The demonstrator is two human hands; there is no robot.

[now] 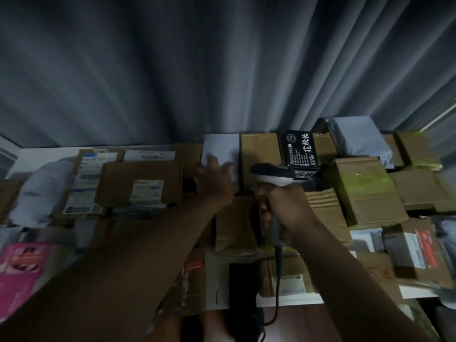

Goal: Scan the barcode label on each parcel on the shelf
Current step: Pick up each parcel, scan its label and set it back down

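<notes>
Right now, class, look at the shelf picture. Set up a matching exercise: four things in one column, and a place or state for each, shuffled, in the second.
Column one:
1. scanner
2. white parcel
3. black box
4. pink packet

Column two:
A. at the far left edge, nearest the camera
B. touched by the left hand
C. gripped in the right hand
D. printed with white writing, behind the scanner's head

Pairs: 1-C, 2-B, 3-D, 4-A
</notes>
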